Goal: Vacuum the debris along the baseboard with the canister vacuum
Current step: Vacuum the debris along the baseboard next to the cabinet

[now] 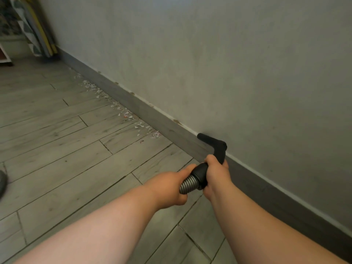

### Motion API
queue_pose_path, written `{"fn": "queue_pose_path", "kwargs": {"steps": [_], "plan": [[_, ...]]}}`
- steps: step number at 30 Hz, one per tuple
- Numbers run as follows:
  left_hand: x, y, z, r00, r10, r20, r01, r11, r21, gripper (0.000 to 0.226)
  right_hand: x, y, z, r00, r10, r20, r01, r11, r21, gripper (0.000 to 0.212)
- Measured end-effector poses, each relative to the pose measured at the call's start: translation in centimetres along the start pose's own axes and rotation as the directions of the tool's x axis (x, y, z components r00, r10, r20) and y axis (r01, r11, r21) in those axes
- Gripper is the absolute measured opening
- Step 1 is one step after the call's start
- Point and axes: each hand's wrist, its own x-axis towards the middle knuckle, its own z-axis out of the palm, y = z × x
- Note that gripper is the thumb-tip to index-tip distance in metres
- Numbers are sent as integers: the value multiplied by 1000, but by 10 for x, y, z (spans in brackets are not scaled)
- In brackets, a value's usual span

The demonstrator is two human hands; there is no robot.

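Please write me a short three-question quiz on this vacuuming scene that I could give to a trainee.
1. True or false: both hands grip the vacuum's hose end.
2. Where does the debris lie? A) on the floor along the baseboard, ahead of the nozzle; B) on the wall; C) under the person's forearms.
3. Fill in: the left hand holds the ribbed ____.

Key
1. True: the right hand holds the black handle, the left the hose.
2. A.
3. Hose.
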Motion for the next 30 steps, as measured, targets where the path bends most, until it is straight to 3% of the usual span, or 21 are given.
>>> {"fn": "queue_pose_path", "kwargs": {"steps": [30], "plan": [[31,-92,-27,990,-131,-55,126,988,-84,90,41,5,109,998,9,56,-3,994,-111,67]]}}
